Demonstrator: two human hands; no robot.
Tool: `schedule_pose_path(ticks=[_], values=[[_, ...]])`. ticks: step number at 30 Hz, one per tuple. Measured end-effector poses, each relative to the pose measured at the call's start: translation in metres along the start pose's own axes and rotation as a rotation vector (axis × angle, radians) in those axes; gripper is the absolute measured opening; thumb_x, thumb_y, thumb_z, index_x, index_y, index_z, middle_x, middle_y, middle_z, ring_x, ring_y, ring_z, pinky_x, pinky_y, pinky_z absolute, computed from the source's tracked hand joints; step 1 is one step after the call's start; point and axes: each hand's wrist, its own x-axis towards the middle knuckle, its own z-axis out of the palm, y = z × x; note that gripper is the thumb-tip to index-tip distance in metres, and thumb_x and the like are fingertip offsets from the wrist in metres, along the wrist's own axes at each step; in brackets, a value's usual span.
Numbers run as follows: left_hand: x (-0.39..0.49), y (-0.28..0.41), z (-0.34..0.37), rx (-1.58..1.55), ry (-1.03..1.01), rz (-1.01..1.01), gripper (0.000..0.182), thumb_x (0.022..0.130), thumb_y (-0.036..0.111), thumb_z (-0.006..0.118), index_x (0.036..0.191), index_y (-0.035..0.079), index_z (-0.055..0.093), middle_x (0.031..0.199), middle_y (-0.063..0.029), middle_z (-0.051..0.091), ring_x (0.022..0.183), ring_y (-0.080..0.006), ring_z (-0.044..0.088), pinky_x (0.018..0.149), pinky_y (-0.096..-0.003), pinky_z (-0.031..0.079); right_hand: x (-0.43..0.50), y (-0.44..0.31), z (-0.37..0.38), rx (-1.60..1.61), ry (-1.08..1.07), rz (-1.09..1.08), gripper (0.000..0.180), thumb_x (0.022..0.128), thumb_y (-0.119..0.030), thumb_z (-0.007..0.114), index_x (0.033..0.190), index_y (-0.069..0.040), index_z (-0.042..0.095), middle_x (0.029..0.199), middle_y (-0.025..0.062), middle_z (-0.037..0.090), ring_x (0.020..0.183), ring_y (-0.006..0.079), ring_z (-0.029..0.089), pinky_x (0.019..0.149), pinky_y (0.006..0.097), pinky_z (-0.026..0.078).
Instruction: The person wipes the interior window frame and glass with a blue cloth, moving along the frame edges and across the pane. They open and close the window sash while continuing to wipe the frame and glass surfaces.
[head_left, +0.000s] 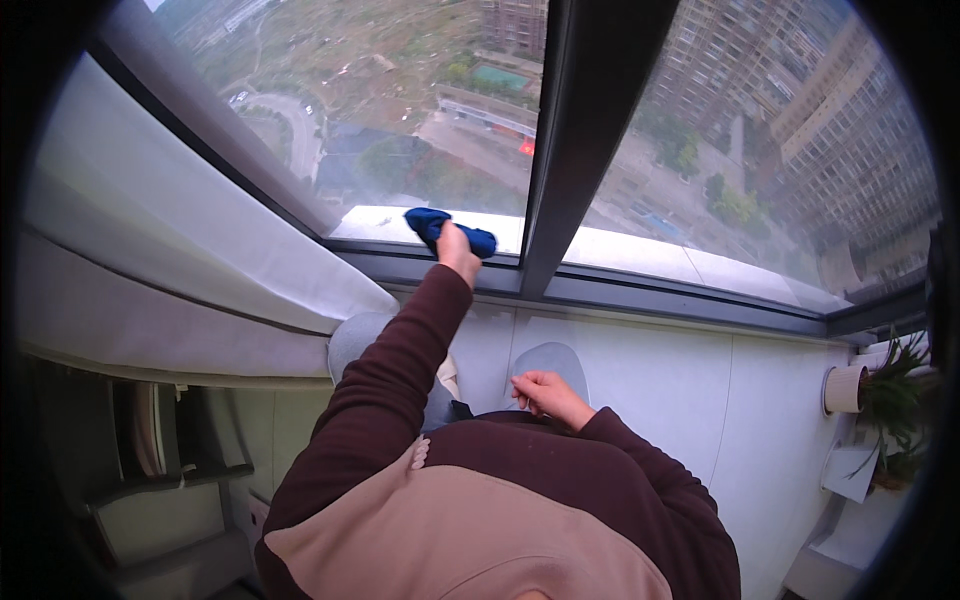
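Note:
My left hand (459, 249) is stretched out ahead of me, holding a bunched dark blue cloth (477, 241) at the bottom of a window pane (405, 150), just above the lower frame. The cloth appears to be against the glass. Near my waist, my right hand (551, 395) hangs in front of my body with its fingers loosely curled and nothing visible in it. A dark window mullion (577, 135) stands to the right of the cloth, between two panes.
A pale curtain (202, 225) hangs at the left beside the window. Potted plants, one in a ribbed white pot (845, 390), stand at the right. A dark metal window sill frame (675, 304) runs across above the light floor tiles (645, 375). Boxes or furniture (165, 525) are at lower left.

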Motion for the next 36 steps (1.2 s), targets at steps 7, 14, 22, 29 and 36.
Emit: schedule_pose_path(ticks=[7,14,22,29,36], values=[[-0.042,0.004,0.022,-0.177,-0.064,-0.412,0.059,0.099,0.044,0.046,0.141,0.005,0.031,0.142,-0.0165,0.041,0.125,-0.0347,0.046,0.102,-0.0569,0.039,-0.001,-0.003,-0.001,-0.04,-0.022,-0.02,0.033,0.097,-0.038,0.056,0.085,-0.008,0.063,0.066,-0.0029,0.058,0.051,0.0059,0.045,0.048,0.0211,0.037],[0.035,0.119,-0.035,-0.299,-0.02,-0.328,0.051,0.091,0.037,0.053,0.132,0.009,0.047,0.141,-0.0146,0.046,0.128,-0.0386,0.043,0.105,-0.0687,0.023,-0.007,0.0,-0.006,-0.02,0.007,-0.014,0.033,0.098,-0.037,0.055,0.086,-0.007,0.063,0.067,-0.0024,0.058,0.051,0.0054,0.046,0.047,0.0209,0.036],[0.0,0.33,-0.082,-0.041,-0.199,0.539,0.044,0.094,0.031,0.033,0.063,0.005,0.051,0.062,-0.0234,0.062,0.054,-0.0459,0.058,0.081,-0.0679,0.047,-0.003,0.001,-0.008,-0.014,-0.009,-0.001,0.033,0.099,-0.035,0.053,0.086,-0.006,0.063,0.069,-0.0023,0.059,0.052,0.0054,0.047,0.047,0.0211,0.037],[-0.029,0.323,-0.014,-0.066,0.036,0.769,0.039,0.096,0.049,0.055,0.108,0.012,0.06,0.11,-0.0017,0.059,0.102,-0.0153,0.054,0.094,-0.0319,0.042,0.002,0.001,-0.008,-0.03,-0.03,-0.018,0.032,0.099,-0.034,0.053,0.085,-0.006,0.063,0.069,-0.0018,0.059,0.053,0.0055,0.047,0.048,0.0215,0.038],[-0.041,0.192,0.014,0.136,0.108,0.813,0.05,0.099,0.045,0.052,0.119,0.0,0.058,0.118,-0.0014,0.06,0.097,-0.0128,0.052,0.09,-0.0285,0.042,0.005,0.004,-0.01,-0.02,-0.019,-0.01,0.032,0.1,-0.033,0.053,0.084,-0.007,0.063,0.069,-0.001,0.06,0.053,0.0059,0.049,0.049,0.0222,0.039]])
